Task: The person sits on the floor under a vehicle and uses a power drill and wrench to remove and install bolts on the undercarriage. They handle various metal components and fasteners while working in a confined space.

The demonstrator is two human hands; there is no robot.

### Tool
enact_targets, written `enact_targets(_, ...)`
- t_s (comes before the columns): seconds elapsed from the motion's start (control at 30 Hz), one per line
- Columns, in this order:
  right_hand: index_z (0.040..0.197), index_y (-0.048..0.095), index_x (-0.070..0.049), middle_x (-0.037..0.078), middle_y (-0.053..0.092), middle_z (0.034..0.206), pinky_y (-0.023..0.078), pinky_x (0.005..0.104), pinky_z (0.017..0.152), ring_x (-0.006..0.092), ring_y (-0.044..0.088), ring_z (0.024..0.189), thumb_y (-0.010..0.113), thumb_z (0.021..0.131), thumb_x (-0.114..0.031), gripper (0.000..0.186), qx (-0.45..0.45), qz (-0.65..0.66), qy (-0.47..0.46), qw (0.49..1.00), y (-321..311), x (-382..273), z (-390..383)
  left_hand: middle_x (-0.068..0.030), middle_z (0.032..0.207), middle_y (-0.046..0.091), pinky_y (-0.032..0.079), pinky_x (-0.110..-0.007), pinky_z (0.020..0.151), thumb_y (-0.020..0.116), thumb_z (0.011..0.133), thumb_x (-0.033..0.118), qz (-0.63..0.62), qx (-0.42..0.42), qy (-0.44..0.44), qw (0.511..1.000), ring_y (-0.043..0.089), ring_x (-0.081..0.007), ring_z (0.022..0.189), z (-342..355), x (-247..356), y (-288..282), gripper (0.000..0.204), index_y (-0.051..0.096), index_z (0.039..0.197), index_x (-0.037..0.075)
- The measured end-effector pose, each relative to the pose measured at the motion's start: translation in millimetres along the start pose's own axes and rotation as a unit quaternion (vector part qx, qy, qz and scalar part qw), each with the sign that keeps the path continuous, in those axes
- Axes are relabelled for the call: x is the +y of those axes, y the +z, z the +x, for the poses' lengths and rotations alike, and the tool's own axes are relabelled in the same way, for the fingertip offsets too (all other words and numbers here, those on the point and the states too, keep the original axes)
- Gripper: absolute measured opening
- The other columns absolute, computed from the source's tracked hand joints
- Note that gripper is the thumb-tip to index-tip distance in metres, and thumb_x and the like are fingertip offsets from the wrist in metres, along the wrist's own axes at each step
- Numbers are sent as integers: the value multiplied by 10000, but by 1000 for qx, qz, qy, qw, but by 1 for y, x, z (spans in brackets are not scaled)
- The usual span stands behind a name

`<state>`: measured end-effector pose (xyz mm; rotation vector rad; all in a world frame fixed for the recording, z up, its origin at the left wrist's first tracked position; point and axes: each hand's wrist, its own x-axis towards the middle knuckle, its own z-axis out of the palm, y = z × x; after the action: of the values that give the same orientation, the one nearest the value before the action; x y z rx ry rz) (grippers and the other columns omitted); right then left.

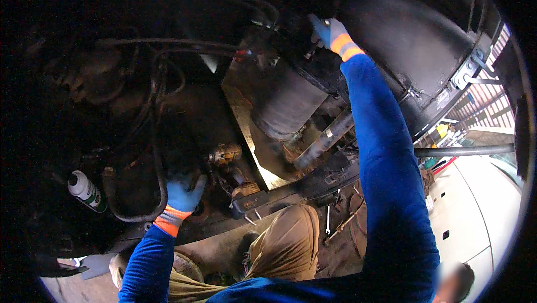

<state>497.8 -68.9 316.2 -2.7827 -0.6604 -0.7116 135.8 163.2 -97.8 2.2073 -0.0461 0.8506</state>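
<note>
My left hand (183, 195), in a blue glove with an orange and grey cuff, lies at the lower left with thumb and fingers apart. It is beside a bent dark hose (159, 152) and holds nothing visible. A cordless impact driver (226, 155) lies just right of it. At the upper centre my right hand (331, 30), gloved alike, reaches far into the dark machinery. Its fingers curl round something too dark to make out. Below that hand is a large dark cylinder (291, 107) among metal parts.
A white bottle (85, 190) lies tilted at the left. Dark hoses and cables cross the bay. On the ground are a wrench (328, 220) and other items. A grey bar (464, 151) juts out right, near a white vehicle (464, 208). Another person's head (456, 283) shows lower right.
</note>
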Motion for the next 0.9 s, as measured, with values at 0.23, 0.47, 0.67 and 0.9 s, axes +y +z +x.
enact_targets(0.23,844,711,-2,202,702,833,506,430,825,360,677,862,449,855,-703,749,99,-133,-137,977,53,-18,42,-171,1136,657,434,-457,985,704,804,234,36,34,-8,999,573,-386,1091,4,0,-13,309,702,1055,54)
enact_targets(0.47,1063,668,19,277,657,1074,470,443,902,429,604,1067,485,867,-635,706,-52,-165,-183,968,65,-21,62,-165,1118,664,458,-448,953,698,807,228,-30,-29,-74,996,592,-371,1062,0,4,-18,308,701,1065,59)
enact_targets(0.67,1193,602,18,272,616,1189,453,463,949,438,571,1126,512,875,-593,694,-115,-189,-122,968,71,8,78,-176,1138,655,446,-454,971,695,810,218,-7,1,-8,1000,579,-383,1084,2,3,-4,299,700,1061,55)
enact_targets(0.9,1255,568,-128,270,619,1151,505,465,853,483,585,1034,529,910,-357,416,-44,-353,-298,886,87,0,72,-176,1131,655,429,-475,983,703,800,220,-37,12,-71,997,567,-394,1090,6,14,-27,304,695,1059,60)
